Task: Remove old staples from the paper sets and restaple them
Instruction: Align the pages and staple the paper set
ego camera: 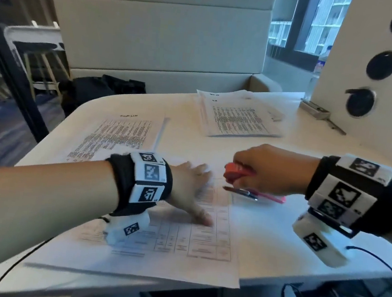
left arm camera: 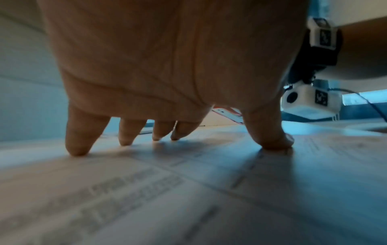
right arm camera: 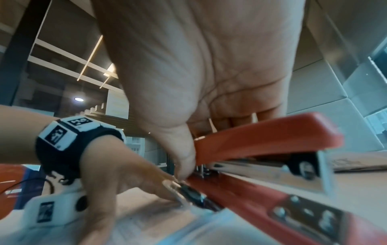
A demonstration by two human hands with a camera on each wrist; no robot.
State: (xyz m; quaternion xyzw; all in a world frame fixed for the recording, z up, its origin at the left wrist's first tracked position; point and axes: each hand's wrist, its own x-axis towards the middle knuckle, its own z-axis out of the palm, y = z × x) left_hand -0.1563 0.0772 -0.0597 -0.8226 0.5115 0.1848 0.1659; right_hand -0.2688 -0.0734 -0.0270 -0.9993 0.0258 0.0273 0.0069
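Note:
A printed paper set (ego camera: 204,246) lies at the table's front edge. My left hand (ego camera: 193,189) presses it flat, and the left wrist view shows straight, spread fingertips (left arm camera: 77,149) on the paper (left arm camera: 188,199). My right hand (ego camera: 260,169) grips a red stapler (ego camera: 235,170) just right of the left hand, at the paper's far right corner. In the right wrist view the stapler (right arm camera: 261,142) gapes with its top arm raised off the base (right arm camera: 272,207). The thumb and fingers of the right hand (right arm camera: 201,132) curl round its rear. The staple itself is not visible.
A second printed set (ego camera: 119,135) lies at the left and a paper stack (ego camera: 236,118) farther back. A small metal tool (ego camera: 315,110) sits by a white panel (ego camera: 358,68) on the right. A black bag (ego camera: 99,87) rests on the bench. Cables (ego camera: 372,258) hang off the front right edge.

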